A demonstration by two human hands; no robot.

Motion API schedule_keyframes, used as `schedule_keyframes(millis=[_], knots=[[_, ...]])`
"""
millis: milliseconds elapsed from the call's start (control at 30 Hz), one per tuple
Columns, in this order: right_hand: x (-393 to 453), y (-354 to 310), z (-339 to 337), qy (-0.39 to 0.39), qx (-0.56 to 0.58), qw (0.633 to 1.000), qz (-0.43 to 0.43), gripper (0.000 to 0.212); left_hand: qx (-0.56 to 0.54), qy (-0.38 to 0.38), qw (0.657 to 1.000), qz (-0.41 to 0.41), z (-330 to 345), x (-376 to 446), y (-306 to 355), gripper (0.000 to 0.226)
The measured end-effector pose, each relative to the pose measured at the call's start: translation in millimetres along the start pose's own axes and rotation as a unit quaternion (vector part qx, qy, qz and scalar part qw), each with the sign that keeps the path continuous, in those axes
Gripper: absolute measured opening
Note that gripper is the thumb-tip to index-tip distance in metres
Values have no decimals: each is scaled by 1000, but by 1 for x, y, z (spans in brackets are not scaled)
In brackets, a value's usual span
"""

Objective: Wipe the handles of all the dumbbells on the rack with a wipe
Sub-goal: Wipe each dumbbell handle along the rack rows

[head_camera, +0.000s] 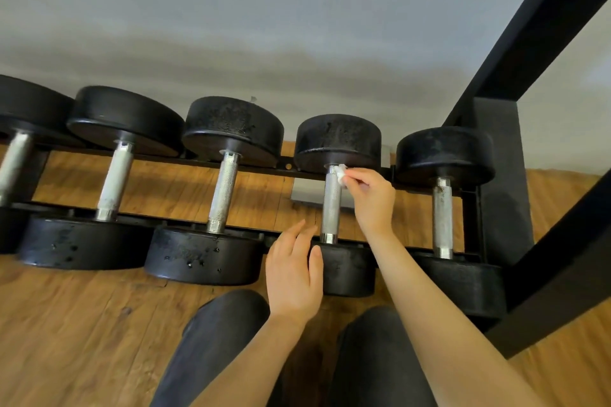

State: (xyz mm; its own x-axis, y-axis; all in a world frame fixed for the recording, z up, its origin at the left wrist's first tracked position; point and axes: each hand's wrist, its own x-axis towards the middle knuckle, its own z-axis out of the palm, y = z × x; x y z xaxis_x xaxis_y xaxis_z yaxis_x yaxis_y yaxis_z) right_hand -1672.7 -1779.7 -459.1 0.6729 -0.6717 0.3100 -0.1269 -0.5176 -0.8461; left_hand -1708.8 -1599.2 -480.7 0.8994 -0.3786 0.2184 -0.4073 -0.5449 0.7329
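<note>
Crumpled white wipe (pixel 339 173) sits pinched in my right hand (pixel 370 198) against the knurled steel dumbbell handle's (pixel 331 208) far end; my left hand (pixel 292 271) hovers open nearby.

Five dumbbells lie side by side on a black rack (pixel 469 208) over wood floor. The right hand (pixel 372 196) pinches a white wipe (pixel 340 174) against the far end of the fourth dumbbell's handle (pixel 331 205). The left hand (pixel 294 274), fingers straight, hovers beside that dumbbell's near head.
</note>
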Motion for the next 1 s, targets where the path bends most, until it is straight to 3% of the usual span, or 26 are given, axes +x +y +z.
schedule_keyframes(millis=[233,533,667,1000], knots=[[-9,10,-3,-46,-5,999,-10,22,4,7,1000,2,2,1,-2,50],[-1,1,0,-43,-40,998,-37,23,-3,11,1000,7,1,1,-2,48],[-10,5,-3,-74,-75,990,-89,21,0,11,1000,11,2,1,-3,47],[-1,4,3,-41,-75,993,-77,23,20,-3,1000,21,0,2,-3,50]])
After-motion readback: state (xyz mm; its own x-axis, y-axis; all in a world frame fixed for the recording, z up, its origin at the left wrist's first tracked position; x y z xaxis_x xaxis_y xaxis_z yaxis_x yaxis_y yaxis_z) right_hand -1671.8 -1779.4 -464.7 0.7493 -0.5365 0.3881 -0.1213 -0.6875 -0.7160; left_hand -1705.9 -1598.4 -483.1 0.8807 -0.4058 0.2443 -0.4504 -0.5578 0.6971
